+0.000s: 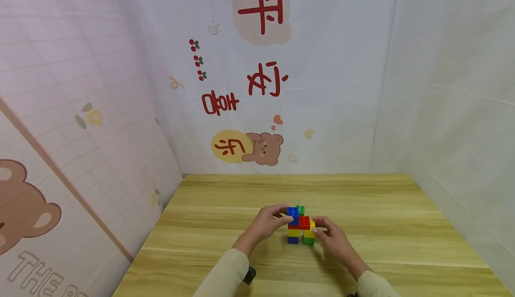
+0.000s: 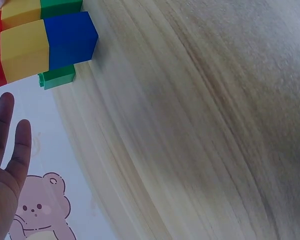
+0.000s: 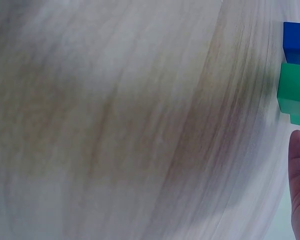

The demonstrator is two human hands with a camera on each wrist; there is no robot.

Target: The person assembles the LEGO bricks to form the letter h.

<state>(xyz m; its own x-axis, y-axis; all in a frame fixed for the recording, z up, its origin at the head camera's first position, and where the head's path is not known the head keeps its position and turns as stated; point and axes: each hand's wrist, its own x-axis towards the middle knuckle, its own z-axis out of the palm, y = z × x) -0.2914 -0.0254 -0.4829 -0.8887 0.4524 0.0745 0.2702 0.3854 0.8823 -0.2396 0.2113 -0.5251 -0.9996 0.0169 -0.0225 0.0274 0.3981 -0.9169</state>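
A small structure of toy building bricks stands on the wooden table. A red brick (image 1: 305,222) bridges two columns: yellow (image 1: 293,233) over blue (image 1: 293,240) at the left, yellow (image 1: 309,233) over green (image 1: 309,241) at the right. On the red brick's left end sits an upper blue brick (image 1: 295,220), which my left hand (image 1: 266,222) pinches between thumb and fingers. My right hand (image 1: 335,239) holds the right yellow brick, thumb on its near side. Another green brick (image 1: 300,209) shows behind. In the right wrist view, the lower green brick (image 3: 294,82) is beside my fingers.
The wooden table (image 1: 225,194) extends around the bricks. Behind it hangs a white printed cloth (image 1: 334,86) with red characters and a bear, and similar cloth walls (image 1: 80,55) flank both sides. A dark wrist device (image 1: 249,275) sits by the left sleeve.
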